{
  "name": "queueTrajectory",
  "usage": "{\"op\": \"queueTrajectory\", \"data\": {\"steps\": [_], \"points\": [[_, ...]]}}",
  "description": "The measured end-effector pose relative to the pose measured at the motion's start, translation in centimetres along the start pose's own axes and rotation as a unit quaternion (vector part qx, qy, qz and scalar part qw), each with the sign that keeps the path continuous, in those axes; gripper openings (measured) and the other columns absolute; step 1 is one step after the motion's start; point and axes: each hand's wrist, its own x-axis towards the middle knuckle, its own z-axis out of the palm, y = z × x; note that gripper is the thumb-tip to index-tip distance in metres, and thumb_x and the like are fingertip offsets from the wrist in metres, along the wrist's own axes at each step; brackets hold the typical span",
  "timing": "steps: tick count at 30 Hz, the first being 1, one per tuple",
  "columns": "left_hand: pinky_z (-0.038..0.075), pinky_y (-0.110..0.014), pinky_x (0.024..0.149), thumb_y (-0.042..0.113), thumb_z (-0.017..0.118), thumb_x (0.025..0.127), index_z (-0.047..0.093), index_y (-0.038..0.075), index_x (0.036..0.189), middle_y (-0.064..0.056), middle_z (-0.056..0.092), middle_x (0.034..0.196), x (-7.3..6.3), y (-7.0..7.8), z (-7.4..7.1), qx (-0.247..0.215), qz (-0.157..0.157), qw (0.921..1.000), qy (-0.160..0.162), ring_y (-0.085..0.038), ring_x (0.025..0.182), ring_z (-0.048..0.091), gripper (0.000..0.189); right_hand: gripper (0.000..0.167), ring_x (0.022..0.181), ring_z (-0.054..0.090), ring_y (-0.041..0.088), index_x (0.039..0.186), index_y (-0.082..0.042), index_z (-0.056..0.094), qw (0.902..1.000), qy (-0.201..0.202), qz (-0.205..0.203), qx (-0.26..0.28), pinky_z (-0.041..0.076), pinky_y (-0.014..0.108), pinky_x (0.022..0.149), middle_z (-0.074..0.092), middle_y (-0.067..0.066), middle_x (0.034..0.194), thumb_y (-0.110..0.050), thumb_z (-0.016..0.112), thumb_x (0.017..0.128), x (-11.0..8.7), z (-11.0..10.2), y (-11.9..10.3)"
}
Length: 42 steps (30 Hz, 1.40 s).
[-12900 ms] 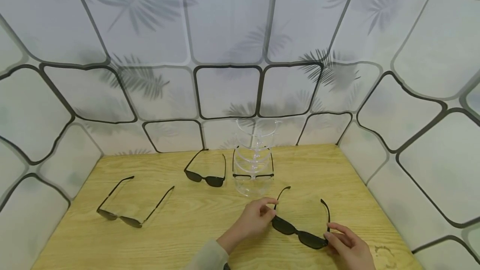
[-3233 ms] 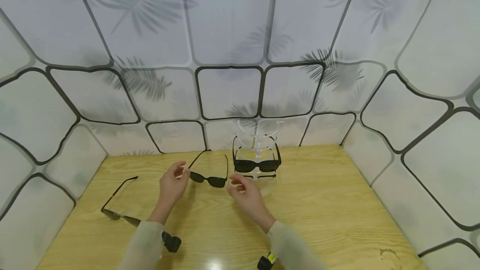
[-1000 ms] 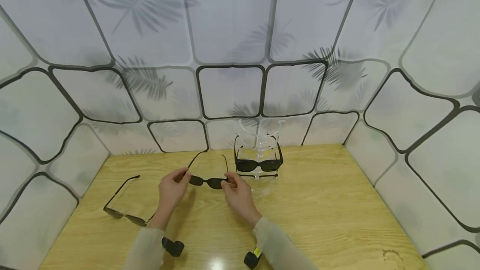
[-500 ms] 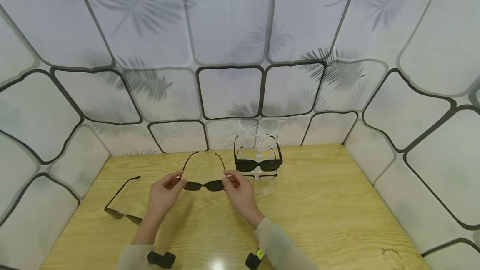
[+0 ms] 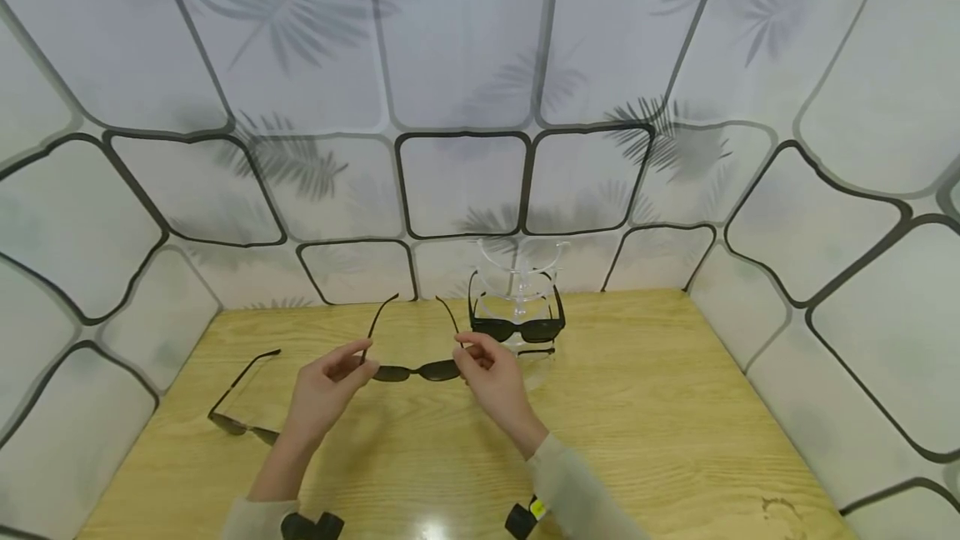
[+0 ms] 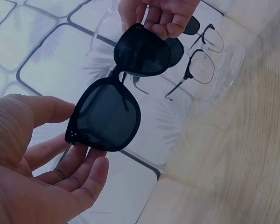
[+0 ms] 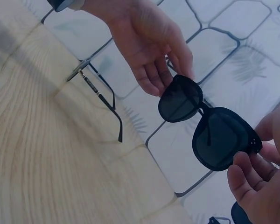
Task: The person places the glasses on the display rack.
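Both hands hold a pair of black sunglasses (image 5: 438, 371) up off the table, its temples unfolded and pointing toward the back wall. My left hand (image 5: 318, 394) pinches the left end of the frame, near the hinge. At the other end, my right hand (image 5: 498, 382) grips the frame the same way. Both dark lenses face the wrist cameras, as on the sunglasses (image 6: 107, 116) in the left wrist view. Just right of the hands stands a clear tiered display stand (image 5: 519, 307). It carries black sunglasses (image 5: 517, 330) above dark-browed clear glasses (image 5: 536, 351), partly hidden by the right hand.
Thin-framed sunglasses (image 5: 228, 423) lie unfolded on the wooden table (image 5: 660, 423) at left, partly behind the left forearm. Patterned cloth walls (image 5: 465, 182) enclose the table at the back and sides. Black wrist cameras (image 5: 520, 522) hang below the sleeves.
The sunglasses once handled at front right now sit on the stand. Both hands moved left, took hold of the back pair and raised it; lately it shifted slightly right.
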Motion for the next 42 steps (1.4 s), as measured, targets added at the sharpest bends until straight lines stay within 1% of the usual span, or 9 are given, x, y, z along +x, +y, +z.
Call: {"op": "queueTrajectory", "data": {"steps": [5, 9, 14, 17, 24, 26, 33, 39, 42], "points": [[0.056, -0.019, 0.086, 0.026, 0.075, 0.100, 0.068, 0.012, 0.142, -0.011, 0.071, 0.123, -0.2, 0.7, 0.3, 0.011, 0.021, 0.9997, -0.005, 0.003, 0.101, 0.065, 0.045, 0.025, 0.069, 0.061, 0.012, 0.126, -0.004, 0.074, 1.0000, -0.004, -0.008, 0.003, 0.049, 0.021, 0.061, 0.073, 0.020, 0.096, -0.010, 0.069, 0.102, -0.1, -0.9, -0.7], [0.056, -0.020, 0.082, 0.023, 0.074, 0.101, 0.069, 0.010, 0.141, -0.012, 0.071, 0.116, -0.4, 1.4, 0.7, 0.007, 0.044, 0.9990, 0.000, 0.000, 0.095, 0.066, 0.042, 0.027, 0.069, 0.062, 0.016, 0.128, -0.005, 0.074, 0.9998, -0.005, -0.019, -0.001, 0.049, 0.021, 0.062, 0.072, 0.020, 0.097, -0.011, 0.069, 0.102, -0.3, -1.7, -1.4], [0.054, -0.021, 0.075, 0.017, 0.075, 0.100, 0.069, 0.007, 0.139, -0.010, 0.072, 0.111, -0.9, 2.2, 1.3, -0.007, 0.071, 0.9974, 0.002, -0.001, 0.086, 0.064, 0.040, 0.031, 0.069, 0.061, 0.008, 0.133, -0.006, 0.072, 0.9998, -0.006, -0.017, -0.002, 0.051, 0.022, 0.063, 0.072, 0.019, 0.100, -0.012, 0.069, 0.103, -0.8, -2.7, -2.1], [0.052, -0.022, 0.072, 0.014, 0.076, 0.099, 0.070, 0.006, 0.138, -0.008, 0.071, 0.108, -0.9, 2.4, 1.7, -0.008, 0.083, 0.9966, 0.002, -0.003, 0.083, 0.062, 0.040, 0.033, 0.068, 0.062, 0.008, 0.135, -0.004, 0.070, 0.9998, -0.006, -0.018, -0.005, 0.053, 0.025, 0.063, 0.072, 0.019, 0.100, -0.013, 0.069, 0.103, -1.1, -3.3, -2.5], [0.049, -0.023, 0.066, 0.009, 0.077, 0.097, 0.072, 0.005, 0.134, -0.008, 0.069, 0.100, -1.2, 3.5, 2.5, -0.023, 0.112, 0.9934, -0.006, -0.006, 0.076, 0.057, 0.037, 0.029, 0.067, 0.062, 0.008, 0.130, -0.007, 0.073, 0.9996, 0.020, -0.020, -0.004, 0.050, 0.022, 0.061, 0.071, 0.019, 0.094, -0.009, 0.071, 0.101, -1.8, -4.5, -3.2], [0.048, -0.024, 0.067, 0.009, 0.076, 0.097, 0.072, 0.005, 0.134, -0.008, 0.069, 0.099, -1.4, 3.9, 2.7, -0.026, 0.113, 0.9932, -0.011, -0.007, 0.075, 0.056, 0.038, 0.028, 0.067, 0.062, 0.008, 0.129, -0.008, 0.074, 0.9994, 0.026, -0.022, 0.000, 0.051, 0.022, 0.062, 0.071, 0.019, 0.094, -0.009, 0.072, 0.100, -2.1, -4.8, -3.4], [0.057, -0.021, 0.083, 0.010, 0.076, 0.097, 0.072, 0.006, 0.134, -0.010, 0.073, 0.105, -1.9, 4.9, 3.3, -0.027, 0.111, 0.9931, -0.024, -0.005, 0.089, 0.067, 0.037, 0.027, 0.067, 0.062, 0.012, 0.126, -0.007, 0.074, 0.9992, 0.031, -0.023, 0.006, 0.054, 0.024, 0.064, 0.070, 0.016, 0.091, -0.005, 0.071, 0.099, -2.9, -5.9, -4.0], [0.059, -0.021, 0.087, 0.011, 0.076, 0.098, 0.071, 0.005, 0.136, -0.013, 0.074, 0.107, -2.1, 5.1, 4.0, -0.031, 0.122, 0.9910, -0.046, -0.005, 0.093, 0.070, 0.039, 0.029, 0.067, 0.062, 0.013, 0.125, -0.013, 0.075, 0.9987, 0.045, 0.021, 0.005, 0.054, 0.026, 0.065, 0.069, 0.006, 0.090, -0.004, 0.072, 0.098, -3.7, -6.9, -4.8], [0.059, -0.022, 0.088, 0.012, 0.076, 0.098, 0.070, 0.006, 0.137, -0.014, 0.074, 0.107, -2.1, 5.0, 4.2, -0.038, 0.122, 0.9899, -0.062, -0.005, 0.094, 0.070, 0.040, 0.028, 0.068, 0.062, 0.014, 0.125, -0.013, 0.075, 0.9979, 0.053, 0.037, 0.006, 0.054, 0.027, 0.066, 0.069, 0.006, 0.091, -0.005, 0.073, 0.097, -4.3, -7.4, -5.2]]}}
